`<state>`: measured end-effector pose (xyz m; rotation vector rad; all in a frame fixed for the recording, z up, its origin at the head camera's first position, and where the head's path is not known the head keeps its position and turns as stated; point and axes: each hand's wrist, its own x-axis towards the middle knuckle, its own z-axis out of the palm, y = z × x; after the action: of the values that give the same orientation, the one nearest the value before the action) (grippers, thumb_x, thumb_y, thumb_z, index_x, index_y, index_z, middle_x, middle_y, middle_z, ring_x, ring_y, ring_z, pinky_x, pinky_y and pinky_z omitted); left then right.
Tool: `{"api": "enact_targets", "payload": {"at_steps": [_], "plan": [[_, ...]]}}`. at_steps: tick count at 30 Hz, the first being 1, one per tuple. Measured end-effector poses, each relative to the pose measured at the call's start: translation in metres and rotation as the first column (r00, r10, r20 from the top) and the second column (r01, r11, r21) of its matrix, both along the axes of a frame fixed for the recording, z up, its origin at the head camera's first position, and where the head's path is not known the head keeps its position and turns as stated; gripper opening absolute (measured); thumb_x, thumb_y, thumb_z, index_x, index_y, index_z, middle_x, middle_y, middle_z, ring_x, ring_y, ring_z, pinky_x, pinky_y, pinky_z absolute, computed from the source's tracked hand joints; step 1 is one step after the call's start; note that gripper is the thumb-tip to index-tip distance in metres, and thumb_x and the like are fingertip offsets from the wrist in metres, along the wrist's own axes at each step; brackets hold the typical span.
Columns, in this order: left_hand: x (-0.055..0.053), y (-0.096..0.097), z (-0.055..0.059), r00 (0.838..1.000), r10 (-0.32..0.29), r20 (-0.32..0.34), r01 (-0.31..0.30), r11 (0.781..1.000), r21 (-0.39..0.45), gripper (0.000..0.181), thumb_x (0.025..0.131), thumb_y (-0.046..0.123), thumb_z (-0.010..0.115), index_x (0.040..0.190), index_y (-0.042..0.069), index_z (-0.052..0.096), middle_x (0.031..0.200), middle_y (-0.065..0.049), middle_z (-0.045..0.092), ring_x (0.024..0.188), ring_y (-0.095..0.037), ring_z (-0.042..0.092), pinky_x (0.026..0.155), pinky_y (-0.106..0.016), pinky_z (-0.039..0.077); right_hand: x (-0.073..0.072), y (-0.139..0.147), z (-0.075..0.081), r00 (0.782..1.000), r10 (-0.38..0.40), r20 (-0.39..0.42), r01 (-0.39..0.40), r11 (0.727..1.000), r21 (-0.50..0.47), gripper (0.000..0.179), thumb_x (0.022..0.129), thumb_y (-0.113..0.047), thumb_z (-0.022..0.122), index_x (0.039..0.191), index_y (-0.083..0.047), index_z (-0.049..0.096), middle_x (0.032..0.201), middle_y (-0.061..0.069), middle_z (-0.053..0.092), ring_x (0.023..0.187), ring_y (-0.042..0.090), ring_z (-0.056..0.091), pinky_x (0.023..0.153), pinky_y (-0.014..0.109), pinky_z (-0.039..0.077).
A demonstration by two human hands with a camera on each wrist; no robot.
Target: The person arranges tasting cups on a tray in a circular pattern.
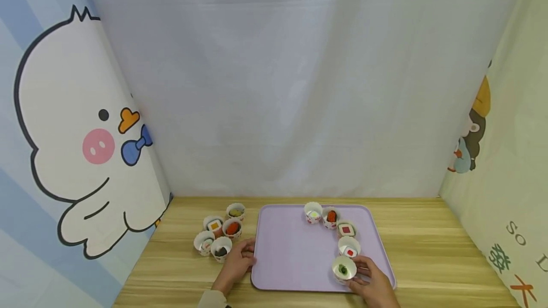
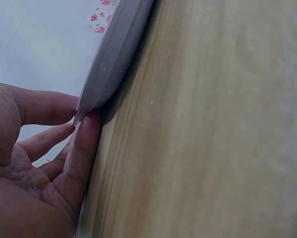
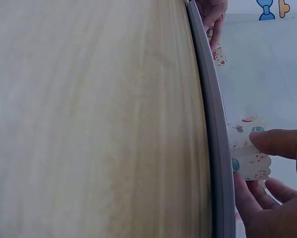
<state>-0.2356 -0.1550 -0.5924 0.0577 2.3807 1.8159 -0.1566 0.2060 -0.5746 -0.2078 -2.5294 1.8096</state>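
A lilac tray (image 1: 295, 251) lies on the wooden table. At its left rim my left hand (image 1: 240, 261) pinches the edge between thumb and fingers; the left wrist view shows the thumb (image 2: 49, 106) meeting the rim. Over the tray's front right part, my right hand (image 1: 371, 282) holds a white patterned paper cup (image 1: 344, 270) with a small green piece inside. In the right wrist view, thumb and fingers lie on opposite sides of this cup (image 3: 248, 153). Just behind it stands a cup with a red-centred white piece (image 1: 349, 248).
Three more cups curve along the tray's back right: one with a red-centred square (image 1: 346, 229), one orange-red (image 1: 331, 217), one pale (image 1: 313, 213). Several filled cups cluster left of the tray, including one with a dark piece (image 1: 221, 249). A pale curtain (image 1: 278, 84) hangs behind the table.
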Motion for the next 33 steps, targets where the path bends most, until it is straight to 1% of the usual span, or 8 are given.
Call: {"api": "enact_targets", "payload": {"at_steps": [6, 8, 10, 15, 17, 22, 29, 33], "plan": [[0.013, 0.005, 0.027, 1.0, -0.017, -0.008, 0.017, 1.0, 0.011, 0.057, 0.077, -0.013, 0.057, 0.133, -0.013, 0.049, 0.107, -0.029, 0.057, 0.084, -0.019, 0.059, 0.064, -0.035, 0.055, -0.001, -0.003, 0.001, 1.0, -0.014, -0.027, 0.015, 1.0, 0.006, 0.053, 0.069, 0.009, 0.08, 0.117, 0.003, 0.059, 0.117, 0.02, 0.062, 0.104, 0.025, 0.066, 0.082, 0.026, 0.057], [0.015, 0.006, 0.031, 1.0, -0.018, -0.005, 0.018, 1.0, 0.011, 0.057, 0.077, -0.013, 0.057, 0.133, -0.013, 0.049, 0.108, -0.029, 0.057, 0.084, -0.02, 0.059, 0.064, -0.035, 0.055, -0.002, -0.003, 0.001, 0.999, -0.016, -0.029, 0.016, 1.0, 0.003, 0.052, 0.07, 0.008, 0.08, 0.117, 0.003, 0.059, 0.117, 0.02, 0.061, 0.104, 0.024, 0.066, 0.083, 0.026, 0.057], [0.013, 0.006, 0.027, 1.0, -0.012, -0.003, 0.012, 1.0, 0.008, 0.057, 0.077, -0.012, 0.057, 0.134, -0.013, 0.049, 0.108, -0.029, 0.057, 0.085, -0.02, 0.059, 0.064, -0.034, 0.055, -0.002, -0.004, 0.001, 0.999, -0.019, -0.032, 0.019, 1.0, -0.009, 0.051, 0.071, 0.009, 0.079, 0.117, 0.003, 0.059, 0.117, 0.02, 0.061, 0.103, 0.023, 0.067, 0.083, 0.026, 0.057], [0.002, 0.001, 0.004, 1.0, 0.0, -0.003, 0.0, 1.0, -0.001, 0.059, 0.077, -0.011, 0.059, 0.135, -0.01, 0.049, 0.108, -0.024, 0.059, 0.085, -0.017, 0.059, 0.063, -0.033, 0.055, -0.002, -0.003, 0.002, 0.999, -0.013, -0.042, 0.013, 1.0, -0.005, 0.051, 0.071, 0.01, 0.079, 0.117, 0.003, 0.059, 0.116, 0.019, 0.062, 0.101, 0.022, 0.067, 0.082, 0.025, 0.057], [0.0, 0.0, -0.001, 1.0, -0.001, 0.001, 0.001, 1.0, 0.001, 0.06, 0.077, -0.01, 0.06, 0.135, -0.008, 0.05, 0.108, -0.022, 0.059, 0.084, -0.016, 0.059, 0.063, -0.033, 0.055, -0.002, -0.002, 0.004, 0.999, -0.016, -0.037, 0.016, 1.0, 0.017, 0.05, 0.071, 0.009, 0.079, 0.116, 0.001, 0.06, 0.116, 0.018, 0.064, 0.101, 0.021, 0.067, 0.081, 0.023, 0.057], [-0.002, -0.001, -0.003, 1.0, -0.005, 0.009, 0.005, 1.0, 0.015, 0.06, 0.076, -0.009, 0.061, 0.135, -0.006, 0.052, 0.107, -0.018, 0.059, 0.083, -0.014, 0.059, 0.063, -0.032, 0.055, -0.001, 0.004, 0.014, 0.999, -0.016, -0.046, 0.019, 0.999, 0.048, 0.049, 0.072, 0.007, 0.078, 0.117, 0.0, 0.06, 0.116, 0.016, 0.066, 0.102, 0.02, 0.066, 0.078, 0.022, 0.055], [-0.001, -0.001, -0.001, 1.0, -0.008, -0.002, 0.008, 1.0, 0.011, 0.06, 0.076, -0.009, 0.061, 0.135, -0.007, 0.051, 0.108, -0.02, 0.059, 0.084, -0.014, 0.059, 0.062, -0.031, 0.055, -0.004, 0.014, 0.03, 0.996, -0.018, -0.083, 0.025, 0.997, 0.077, 0.048, 0.075, 0.007, 0.074, 0.121, 0.002, 0.059, 0.12, 0.018, 0.065, 0.101, 0.014, 0.065, 0.078, 0.021, 0.054], [-0.001, -0.001, -0.002, 1.0, -0.005, -0.009, 0.005, 1.0, 0.011, 0.06, 0.076, -0.009, 0.061, 0.135, -0.007, 0.051, 0.108, -0.02, 0.06, 0.084, -0.014, 0.059, 0.062, -0.031, 0.055, -0.011, 0.023, 0.04, 0.995, 0.0, -0.102, 0.013, 0.992, 0.129, 0.049, 0.081, 0.005, 0.071, 0.127, 0.002, 0.056, 0.124, 0.02, 0.063, 0.105, 0.019, 0.065, 0.078, 0.018, 0.054]]}}
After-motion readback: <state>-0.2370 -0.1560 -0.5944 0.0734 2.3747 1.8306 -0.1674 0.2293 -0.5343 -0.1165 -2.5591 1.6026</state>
